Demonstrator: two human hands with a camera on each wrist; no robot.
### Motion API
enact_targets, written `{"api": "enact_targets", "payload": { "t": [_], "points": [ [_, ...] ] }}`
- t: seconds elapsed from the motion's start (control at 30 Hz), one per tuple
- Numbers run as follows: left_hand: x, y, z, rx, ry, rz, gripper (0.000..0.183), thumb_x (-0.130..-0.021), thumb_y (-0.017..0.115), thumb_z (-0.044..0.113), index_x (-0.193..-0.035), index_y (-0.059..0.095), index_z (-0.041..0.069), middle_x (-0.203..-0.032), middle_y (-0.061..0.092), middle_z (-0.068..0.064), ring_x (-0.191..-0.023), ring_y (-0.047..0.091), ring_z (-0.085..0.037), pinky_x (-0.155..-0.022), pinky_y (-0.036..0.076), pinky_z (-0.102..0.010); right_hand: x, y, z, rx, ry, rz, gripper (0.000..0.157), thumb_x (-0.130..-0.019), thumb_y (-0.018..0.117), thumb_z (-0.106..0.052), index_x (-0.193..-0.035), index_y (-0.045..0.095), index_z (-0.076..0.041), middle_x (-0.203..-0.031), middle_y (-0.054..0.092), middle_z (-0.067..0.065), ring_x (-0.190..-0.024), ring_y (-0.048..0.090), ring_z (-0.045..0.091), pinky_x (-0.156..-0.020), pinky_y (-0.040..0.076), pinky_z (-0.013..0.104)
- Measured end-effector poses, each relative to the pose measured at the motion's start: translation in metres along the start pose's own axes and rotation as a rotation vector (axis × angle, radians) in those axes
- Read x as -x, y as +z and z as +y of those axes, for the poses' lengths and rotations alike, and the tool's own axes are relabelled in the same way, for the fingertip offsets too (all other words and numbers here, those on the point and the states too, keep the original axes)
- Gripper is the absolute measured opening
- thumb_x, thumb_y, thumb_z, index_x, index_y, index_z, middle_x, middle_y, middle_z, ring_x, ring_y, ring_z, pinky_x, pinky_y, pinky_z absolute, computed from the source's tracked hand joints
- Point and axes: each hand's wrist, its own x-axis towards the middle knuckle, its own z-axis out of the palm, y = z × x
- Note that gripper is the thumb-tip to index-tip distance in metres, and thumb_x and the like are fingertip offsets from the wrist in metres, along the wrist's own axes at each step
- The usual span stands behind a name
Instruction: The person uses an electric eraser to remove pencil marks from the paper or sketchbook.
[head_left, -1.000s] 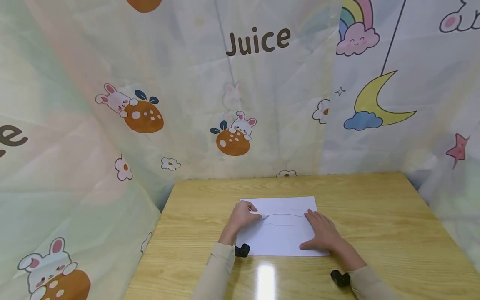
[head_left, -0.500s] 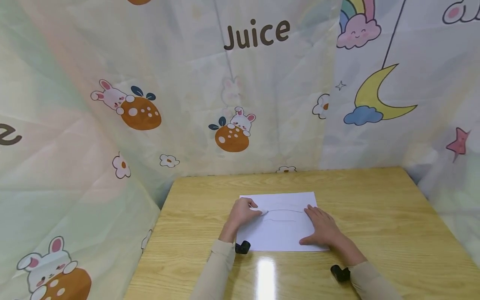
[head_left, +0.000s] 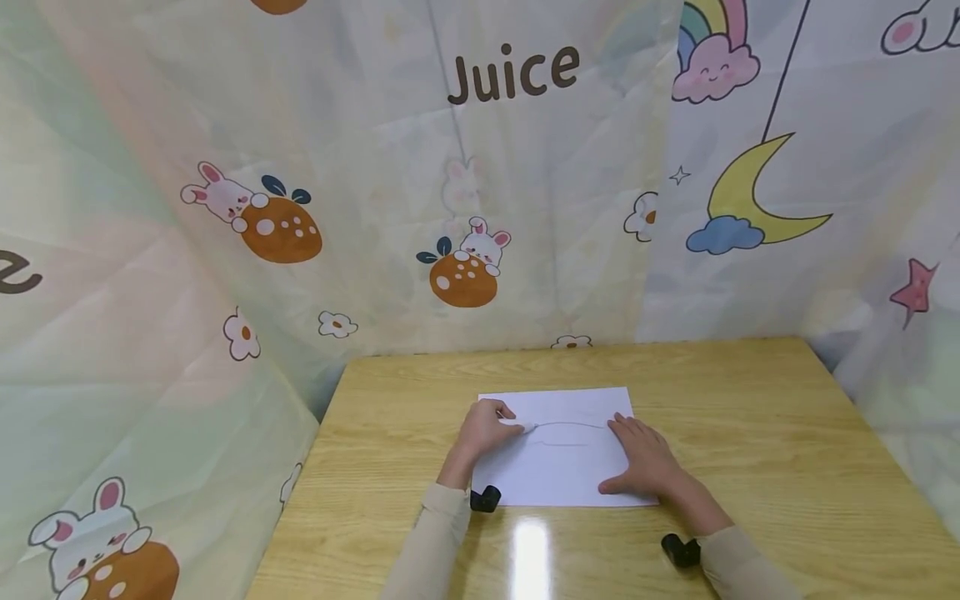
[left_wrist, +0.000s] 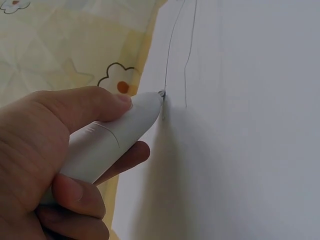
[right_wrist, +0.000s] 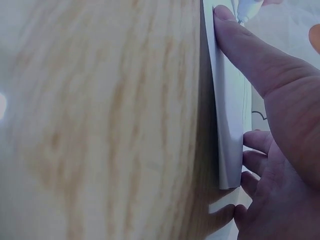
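Note:
A white sheet of paper [head_left: 547, 483] lies on the wooden table, with thin dark lines across its upper half. My left hand [head_left: 486, 429] grips a thick white pen-shaped tool [left_wrist: 110, 137], its index finger along the top and the other fingers curled below. The tool's small metal tip meets the left part of the upper line [left_wrist: 168, 55]; a second line [left_wrist: 191, 45] runs beside it. On the sheet's right side, my right hand [head_left: 647, 460] rests with fingers and thumb spread. Its thumb [right_wrist: 245, 42] lies along the paper's near part in the right wrist view.
The table [head_left: 750, 433] extends around the sheet on all sides. Behind it hangs a printed cloth [head_left: 375, 208] with rabbits, a moon and the word Juice. A black wrist piece [head_left: 486, 499] shows by the left sleeve, another black piece [head_left: 681, 551] by the right.
The head view has tilted a little, shifting the whole scene slightly. Both hands, the tool and the paper keep their places relative to each other.

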Motion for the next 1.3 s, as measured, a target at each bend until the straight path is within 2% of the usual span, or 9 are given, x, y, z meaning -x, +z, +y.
{"api": "enact_targets", "payload": {
  "t": [0.27, 0.43, 0.83, 1.0, 1.2, 1.3],
  "points": [
    [-0.0014, 0.002, -0.0065, 0.014, 0.028, 0.021, 0.019, -0.074, 0.084, 0.026, -0.081, 0.073, 0.012, -0.085, 0.069, 0.0, -0.083, 0.063, -0.015, -0.075, 0.051, -0.035, -0.001, 0.0005, 0.001, 0.008, -0.004, -0.001, 0.115, -0.061, 0.082, -0.064, -0.144, 0.039, 0.003, -0.151, 0.031, 0.025, -0.136, 0.025, 0.047, -0.105, 0.019, 0.063],
    [-0.0021, 0.0072, -0.0088, 0.033, 0.052, 0.012, 0.018, -0.076, 0.084, 0.026, -0.081, 0.072, 0.013, -0.084, 0.068, 0.003, -0.085, 0.063, -0.014, -0.076, 0.051, -0.035, 0.0007, 0.0039, 0.0015, 0.009, 0.0, 0.003, 0.115, -0.06, 0.082, -0.064, -0.144, 0.039, 0.003, -0.15, 0.031, 0.026, -0.136, 0.026, 0.047, -0.105, 0.019, 0.063],
    [-0.0026, 0.0052, -0.0028, 0.012, 0.029, 0.005, 0.023, -0.075, 0.084, 0.029, -0.085, 0.072, 0.012, -0.087, 0.068, 0.001, -0.083, 0.062, -0.014, -0.073, 0.051, -0.033, -0.0007, 0.0039, 0.0036, -0.003, -0.007, 0.022, 0.116, -0.06, 0.083, -0.062, -0.144, 0.039, 0.004, -0.15, 0.031, 0.026, -0.136, 0.026, 0.047, -0.105, 0.019, 0.063],
    [-0.0019, 0.0055, -0.0053, -0.007, 0.01, 0.011, 0.022, -0.074, 0.085, 0.028, -0.085, 0.072, 0.013, -0.087, 0.067, 0.0, -0.083, 0.062, -0.015, -0.072, 0.051, -0.033, -0.0004, 0.0043, 0.0024, 0.0, 0.005, -0.004, 0.116, -0.061, 0.083, -0.062, -0.145, 0.038, 0.003, -0.151, 0.03, 0.025, -0.137, 0.024, 0.046, -0.106, 0.018, 0.063],
    [-0.0027, 0.0055, -0.0053, -0.021, 0.049, 0.004, 0.021, -0.075, 0.083, 0.03, -0.085, 0.072, 0.014, -0.087, 0.068, 0.002, -0.085, 0.062, -0.015, -0.074, 0.05, -0.033, -0.0001, 0.0025, -0.0013, 0.002, 0.015, -0.01, 0.115, -0.061, 0.083, -0.062, -0.145, 0.038, 0.003, -0.151, 0.03, 0.025, -0.137, 0.024, 0.047, -0.106, 0.018, 0.063],
    [-0.0019, 0.0053, -0.0047, -0.029, 0.041, 0.008, 0.022, -0.075, 0.083, 0.03, -0.085, 0.072, 0.014, -0.087, 0.067, 0.002, -0.084, 0.062, -0.015, -0.074, 0.05, -0.033, 0.001, 0.002, -0.0023, -0.002, 0.01, 0.0, 0.114, -0.061, 0.084, -0.061, -0.144, 0.039, 0.003, -0.151, 0.031, 0.025, -0.137, 0.025, 0.047, -0.106, 0.018, 0.063]
  ]
}}
